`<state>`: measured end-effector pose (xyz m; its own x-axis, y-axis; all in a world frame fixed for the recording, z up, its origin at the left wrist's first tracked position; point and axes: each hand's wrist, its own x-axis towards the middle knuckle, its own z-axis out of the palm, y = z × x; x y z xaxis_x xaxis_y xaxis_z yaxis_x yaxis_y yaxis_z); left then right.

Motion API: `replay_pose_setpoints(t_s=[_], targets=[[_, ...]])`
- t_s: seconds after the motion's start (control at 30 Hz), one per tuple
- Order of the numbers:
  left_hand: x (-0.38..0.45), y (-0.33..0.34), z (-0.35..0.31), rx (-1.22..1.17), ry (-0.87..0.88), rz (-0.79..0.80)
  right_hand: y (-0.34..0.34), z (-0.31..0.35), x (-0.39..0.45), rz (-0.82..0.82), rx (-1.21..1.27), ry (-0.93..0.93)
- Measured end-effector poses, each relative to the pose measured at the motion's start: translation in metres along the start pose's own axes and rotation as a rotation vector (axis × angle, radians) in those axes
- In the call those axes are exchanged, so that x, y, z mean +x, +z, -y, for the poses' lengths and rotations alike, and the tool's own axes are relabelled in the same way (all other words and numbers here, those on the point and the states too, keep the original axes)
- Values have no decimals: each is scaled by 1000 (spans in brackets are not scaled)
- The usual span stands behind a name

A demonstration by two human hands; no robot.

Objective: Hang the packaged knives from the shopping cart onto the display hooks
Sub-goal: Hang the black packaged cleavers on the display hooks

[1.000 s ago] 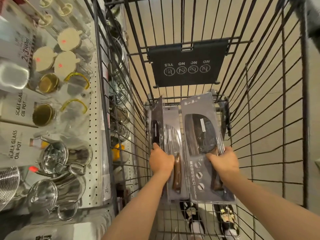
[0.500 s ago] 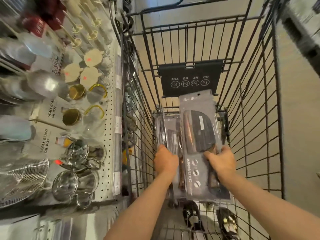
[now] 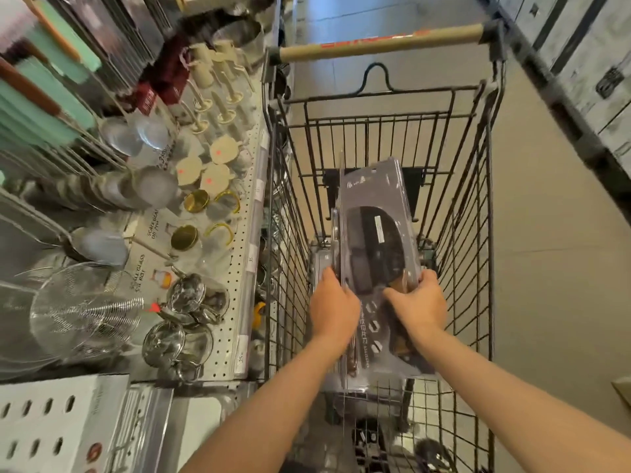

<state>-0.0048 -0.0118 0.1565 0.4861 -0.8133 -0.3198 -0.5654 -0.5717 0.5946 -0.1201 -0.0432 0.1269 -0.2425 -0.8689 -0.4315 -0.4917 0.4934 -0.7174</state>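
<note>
**Clearance around the shopping cart**

Shopping cart point(image 3: 457, 213) taken as landmark. Top of basket open; wire walls close its left, right and far sides. Inside, the packaged knives point(image 3: 375, 233) fill the middle, gripped by left hand point(image 3: 333, 307) and right hand point(image 3: 418, 307); narrow gaps remain to either wall. Cart handle point(image 3: 379, 42) bars the far end. Left of cart, the shelf point(image 3: 239, 268) of glassware stands close alongside. Right of cart, bare floor point(image 3: 546, 268), open.

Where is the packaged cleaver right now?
Head view, centre-right: the packaged cleaver is over the shopping cart, gripped by left hand and right hand.
</note>
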Motion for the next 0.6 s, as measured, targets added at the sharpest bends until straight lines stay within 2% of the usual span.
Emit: replay_pose_setpoints(t_s=[0.3, 0.43, 0.6], targets=[[-50, -39, -58, -74, 140, -179, -56, 80, -40, 11, 89, -206], [-69, -60, -86, -165, 180, -188, -77, 117, -58, 13, 122, -309], [-84, -95, -116, -125, 279, -291, -104, 154, -79, 19, 262, -452]])
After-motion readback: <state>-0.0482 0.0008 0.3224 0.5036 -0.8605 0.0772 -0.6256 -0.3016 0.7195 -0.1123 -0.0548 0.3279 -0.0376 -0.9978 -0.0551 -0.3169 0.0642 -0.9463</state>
